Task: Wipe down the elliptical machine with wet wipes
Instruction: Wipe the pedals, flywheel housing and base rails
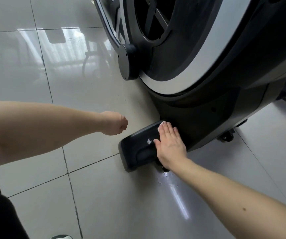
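The elliptical machine (207, 66) fills the upper right, dark with a silver ring around its flywheel. Its black base foot (138, 149) juts out onto the floor at the centre. My right hand (170, 144) lies flat on top of that foot with straight fingers, pressing a white wet wipe (149, 140) against it; only small bits of the wipe show past the thumb and fingertips. My left hand (114, 123) hangs above the floor to the left of the foot, its fingers curled under, holding nothing that I can see.
Glossy pale floor tiles (44, 75) stretch to the left and front, with a wet streak (176, 192) just in front of the foot. A round black crank cover (126, 62) sticks out from the machine. Small casters (226, 136) sit under the machine at right.
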`<act>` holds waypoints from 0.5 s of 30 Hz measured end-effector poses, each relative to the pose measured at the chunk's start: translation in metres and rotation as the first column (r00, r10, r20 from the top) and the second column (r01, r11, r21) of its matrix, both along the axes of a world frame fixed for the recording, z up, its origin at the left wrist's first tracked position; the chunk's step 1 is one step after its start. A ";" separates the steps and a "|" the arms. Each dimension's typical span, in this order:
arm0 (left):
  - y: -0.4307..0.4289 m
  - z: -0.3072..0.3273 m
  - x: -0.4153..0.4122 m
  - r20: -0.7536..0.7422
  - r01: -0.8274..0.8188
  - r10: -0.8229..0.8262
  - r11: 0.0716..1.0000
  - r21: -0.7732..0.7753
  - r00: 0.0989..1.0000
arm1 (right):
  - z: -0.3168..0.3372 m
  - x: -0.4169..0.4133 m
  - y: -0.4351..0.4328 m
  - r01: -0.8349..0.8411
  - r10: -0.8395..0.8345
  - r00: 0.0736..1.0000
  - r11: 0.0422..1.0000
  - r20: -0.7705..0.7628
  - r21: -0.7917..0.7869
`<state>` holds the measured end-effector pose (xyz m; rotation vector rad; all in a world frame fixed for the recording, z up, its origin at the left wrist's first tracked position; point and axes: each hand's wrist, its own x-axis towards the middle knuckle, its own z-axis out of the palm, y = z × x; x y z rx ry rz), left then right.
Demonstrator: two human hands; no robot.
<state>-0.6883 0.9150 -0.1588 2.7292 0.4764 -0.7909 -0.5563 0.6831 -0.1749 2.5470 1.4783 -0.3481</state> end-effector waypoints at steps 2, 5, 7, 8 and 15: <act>0.002 0.001 -0.004 -0.038 0.036 -0.035 0.999 0.024 0.999 | -0.002 -0.032 -0.006 0.042 -0.039 0.998 0.998 -0.055 0.052; 0.005 0.003 -0.007 -0.085 0.070 -0.066 0.997 0.036 0.994 | -0.013 -0.076 -0.032 -0.157 0.165 0.984 0.982 -0.070 0.101; 0.007 0.003 -0.005 -0.091 0.069 -0.065 0.997 0.041 0.994 | -0.011 -0.061 -0.037 -0.253 0.261 0.963 0.961 -0.067 0.108; 0.006 0.004 -0.003 -0.091 0.070 -0.066 0.997 0.038 0.994 | -0.009 -0.047 -0.034 -0.248 0.256 0.965 0.961 -0.051 0.122; -0.001 -0.002 0.006 -0.091 0.081 -0.079 0.997 0.020 0.993 | -0.005 -0.059 0.003 -0.029 0.044 0.991 0.992 -0.124 0.123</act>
